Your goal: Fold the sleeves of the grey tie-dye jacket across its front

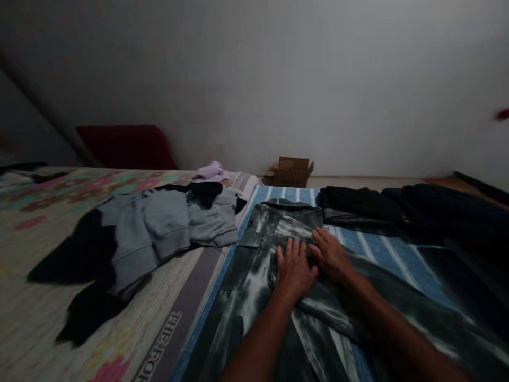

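Note:
A dark green-grey garment (254, 265) with pale tie-dye streaks lies spread on a blue striped cloth (366, 246). Whether it is trousers or a jacket I cannot tell. Its banded upper edge points toward the wall, and one long part stretches off to the lower right. My left hand (295, 269) rests flat on its middle with fingers extended. Just to the right, my right hand (329, 253) presses on the same fabric, also with fingers outstretched. The two hands are close together, thumb side to thumb side.
Left on the patterned bedspread (186, 281) lies a grey and black garment (151, 225), with a lilac cloth (210, 171) behind it. Folded dark clothes (358, 204) are stacked on the right. An open cardboard box (291, 172) stands by the wall.

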Action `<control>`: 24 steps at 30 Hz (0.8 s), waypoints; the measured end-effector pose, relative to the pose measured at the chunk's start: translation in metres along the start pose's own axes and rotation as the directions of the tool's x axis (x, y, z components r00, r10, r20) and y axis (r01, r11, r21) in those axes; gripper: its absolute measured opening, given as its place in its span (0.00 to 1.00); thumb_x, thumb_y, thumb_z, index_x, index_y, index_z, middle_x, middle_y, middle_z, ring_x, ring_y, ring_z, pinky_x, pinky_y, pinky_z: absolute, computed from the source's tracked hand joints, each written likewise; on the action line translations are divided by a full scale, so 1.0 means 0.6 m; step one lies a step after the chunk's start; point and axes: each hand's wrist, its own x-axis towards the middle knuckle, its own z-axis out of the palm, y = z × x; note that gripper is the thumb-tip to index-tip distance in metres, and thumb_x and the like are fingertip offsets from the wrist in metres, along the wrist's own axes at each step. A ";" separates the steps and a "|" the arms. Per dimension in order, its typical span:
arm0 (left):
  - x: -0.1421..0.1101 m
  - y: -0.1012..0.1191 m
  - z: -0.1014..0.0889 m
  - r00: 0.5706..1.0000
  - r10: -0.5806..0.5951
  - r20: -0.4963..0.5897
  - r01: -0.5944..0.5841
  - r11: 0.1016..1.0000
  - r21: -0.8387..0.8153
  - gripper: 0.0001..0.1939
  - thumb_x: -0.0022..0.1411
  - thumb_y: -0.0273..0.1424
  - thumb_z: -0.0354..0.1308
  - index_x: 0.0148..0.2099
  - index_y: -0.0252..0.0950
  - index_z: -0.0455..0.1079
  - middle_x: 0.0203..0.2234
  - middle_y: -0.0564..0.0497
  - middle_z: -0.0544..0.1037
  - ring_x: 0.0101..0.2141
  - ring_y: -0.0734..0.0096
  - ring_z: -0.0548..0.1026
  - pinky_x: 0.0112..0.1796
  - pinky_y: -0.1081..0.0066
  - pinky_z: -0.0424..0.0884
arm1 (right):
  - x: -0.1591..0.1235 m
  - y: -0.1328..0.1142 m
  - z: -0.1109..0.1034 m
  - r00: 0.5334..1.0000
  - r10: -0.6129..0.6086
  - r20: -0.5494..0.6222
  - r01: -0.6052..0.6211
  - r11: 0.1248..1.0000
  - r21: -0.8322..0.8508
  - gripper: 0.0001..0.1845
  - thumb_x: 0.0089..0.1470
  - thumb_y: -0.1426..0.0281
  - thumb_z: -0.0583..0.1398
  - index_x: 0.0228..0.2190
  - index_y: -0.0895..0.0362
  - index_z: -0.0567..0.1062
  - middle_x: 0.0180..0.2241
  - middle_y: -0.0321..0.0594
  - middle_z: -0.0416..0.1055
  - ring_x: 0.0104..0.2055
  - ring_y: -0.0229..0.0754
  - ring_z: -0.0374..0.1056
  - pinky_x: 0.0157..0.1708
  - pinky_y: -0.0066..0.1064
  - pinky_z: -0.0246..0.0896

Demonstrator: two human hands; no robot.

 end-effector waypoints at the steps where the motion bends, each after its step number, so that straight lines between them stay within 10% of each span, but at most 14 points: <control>1: 0.002 -0.001 -0.001 1.000 0.011 0.014 -0.012 0.999 0.035 0.34 0.64 0.47 0.43 0.66 0.32 0.52 0.66 0.42 0.51 0.66 0.55 0.44 0.61 0.46 0.42 | -0.008 -0.008 -0.004 0.999 -0.031 0.025 0.030 0.999 0.026 0.32 0.63 0.54 0.44 0.59 0.61 0.63 0.63 0.51 0.55 0.66 0.51 0.46 0.62 0.48 0.43; 24: 0.025 0.004 -0.005 0.996 0.001 0.086 -0.021 0.970 0.242 0.43 0.61 0.58 0.40 0.69 0.37 0.45 0.67 0.38 0.42 0.66 0.48 0.40 0.59 0.41 0.39 | -0.106 0.007 -0.097 0.932 0.220 0.288 -0.212 0.975 -0.060 0.43 0.61 0.47 0.41 0.64 0.66 0.50 0.67 0.52 0.38 0.69 0.51 0.32 0.65 0.44 0.29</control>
